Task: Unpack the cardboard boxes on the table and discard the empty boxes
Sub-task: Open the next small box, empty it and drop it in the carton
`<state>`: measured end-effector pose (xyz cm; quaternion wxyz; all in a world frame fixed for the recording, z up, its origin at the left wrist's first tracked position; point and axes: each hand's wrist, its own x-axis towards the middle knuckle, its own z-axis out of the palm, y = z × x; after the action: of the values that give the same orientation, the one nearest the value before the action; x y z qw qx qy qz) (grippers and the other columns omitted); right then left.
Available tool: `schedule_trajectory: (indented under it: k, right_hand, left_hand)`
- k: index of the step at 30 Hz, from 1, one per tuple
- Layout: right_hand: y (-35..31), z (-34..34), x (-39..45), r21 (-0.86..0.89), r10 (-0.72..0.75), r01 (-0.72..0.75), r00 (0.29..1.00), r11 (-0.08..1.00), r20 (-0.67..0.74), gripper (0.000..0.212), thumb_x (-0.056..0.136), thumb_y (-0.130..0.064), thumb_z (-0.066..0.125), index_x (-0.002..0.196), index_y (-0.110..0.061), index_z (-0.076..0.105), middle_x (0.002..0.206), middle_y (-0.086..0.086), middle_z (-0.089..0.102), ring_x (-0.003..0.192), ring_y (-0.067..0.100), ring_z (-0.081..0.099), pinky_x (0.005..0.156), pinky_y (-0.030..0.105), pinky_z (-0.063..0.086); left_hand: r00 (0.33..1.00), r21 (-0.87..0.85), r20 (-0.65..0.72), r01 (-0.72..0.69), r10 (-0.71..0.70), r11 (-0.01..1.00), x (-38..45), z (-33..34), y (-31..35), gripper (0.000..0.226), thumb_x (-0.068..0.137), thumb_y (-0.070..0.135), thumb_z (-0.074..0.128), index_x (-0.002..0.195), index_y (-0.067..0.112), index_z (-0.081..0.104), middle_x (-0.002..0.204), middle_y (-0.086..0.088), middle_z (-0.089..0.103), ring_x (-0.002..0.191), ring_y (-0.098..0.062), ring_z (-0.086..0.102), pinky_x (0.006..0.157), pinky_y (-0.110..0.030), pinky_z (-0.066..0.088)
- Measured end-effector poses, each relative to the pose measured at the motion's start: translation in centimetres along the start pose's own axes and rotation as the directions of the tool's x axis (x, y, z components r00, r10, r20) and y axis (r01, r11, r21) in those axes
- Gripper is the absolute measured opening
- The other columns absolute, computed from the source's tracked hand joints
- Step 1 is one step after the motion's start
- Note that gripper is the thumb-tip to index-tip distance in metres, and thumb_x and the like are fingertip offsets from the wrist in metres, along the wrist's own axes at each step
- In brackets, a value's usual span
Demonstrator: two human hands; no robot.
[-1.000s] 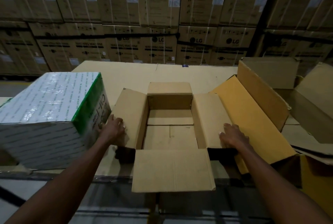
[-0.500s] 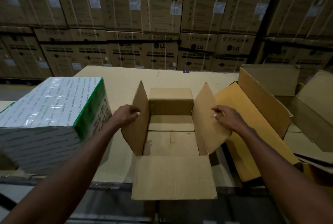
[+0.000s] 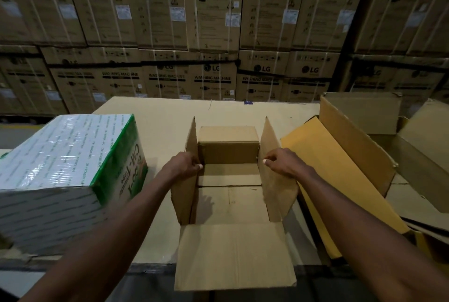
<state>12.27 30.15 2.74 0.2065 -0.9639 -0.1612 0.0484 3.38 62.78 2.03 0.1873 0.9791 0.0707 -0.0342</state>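
Cardboard box [image 3: 230,194] at frame centre sits emptied; left hand [image 3: 181,165] and right hand [image 3: 283,164] pinch its upright side flaps. Discarding remains, and the wrapped carton [image 3: 60,170] at left looks unopened.

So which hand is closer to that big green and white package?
The left hand. It pinches the open box's left flap, beside the package. The right hand pinches the right flap, across the box.
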Motion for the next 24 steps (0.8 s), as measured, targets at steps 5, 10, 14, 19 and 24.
schedule_trajectory:
  k: [5,10,14,19,24]
  right_hand:
    - [-0.2,0.7,0.2,-0.059,0.006,-0.006,1.000,0.998,-0.012,0.030,0.100,-0.042,0.059,0.096,-0.018,0.077,0.095,0.002,0.071,0.087,0.022,0.065,0.075,0.034,0.053]
    - [0.3,0.1,-0.2,-0.059,0.036,-0.038,0.998,0.998,-0.043,0.029,0.100,-0.029,0.051,0.088,-0.012,0.072,0.090,0.007,0.067,0.077,0.022,0.065,0.073,0.040,0.059]
    - [0.8,-1.2,-1.2,-0.032,0.028,-0.031,0.996,0.999,-0.086,0.030,0.100,-0.025,0.054,0.078,-0.012,0.070,0.081,0.006,0.067,0.070,0.020,0.064,0.063,0.036,0.053]
    - [0.8,-3.0,-3.4,-0.019,0.003,-0.004,0.996,1.000,-0.090,0.028,0.099,-0.021,0.056,0.075,-0.016,0.069,0.080,0.003,0.066,0.071,0.018,0.062,0.061,0.032,0.050]
    - [0.4,-5.6,-6.4,-0.015,0.000,-0.002,0.995,1.000,-0.097,0.028,0.098,-0.023,0.058,0.077,-0.013,0.074,0.080,0.005,0.069,0.075,0.024,0.067,0.070,0.042,0.058]
  left_hand:
    - [0.999,0.051,-0.030,0.019,-0.017,0.999,0.0,0.9,0.9,0.025,0.100,0.033,0.059,0.102,0.013,0.073,0.086,0.000,0.066,0.073,-0.012,0.061,0.062,-0.026,0.047]
    - [0.995,0.016,-0.073,0.075,-0.074,0.997,-0.3,0.0,0.6,0.021,0.098,0.021,0.060,0.085,0.008,0.069,0.077,-0.005,0.065,0.069,-0.018,0.066,0.063,-0.032,0.057]
    - [0.989,0.030,-0.130,0.079,-0.074,0.996,-1.2,-0.1,-0.5,0.028,0.098,0.017,0.060,0.070,0.014,0.063,0.065,0.000,0.060,0.055,-0.011,0.060,0.047,-0.019,0.048]
    - [0.991,0.054,-0.133,0.027,-0.019,0.998,-3.5,-1.5,0.2,0.026,0.096,0.013,0.061,0.071,0.013,0.064,0.068,-0.002,0.063,0.052,-0.007,0.057,0.044,-0.016,0.043]
    - [0.985,0.012,-0.175,0.000,0.002,1.000,-6.7,-3.9,2.0,0.019,0.095,0.015,0.062,0.083,0.003,0.070,0.080,-0.013,0.071,0.069,-0.024,0.072,0.067,-0.039,0.064]
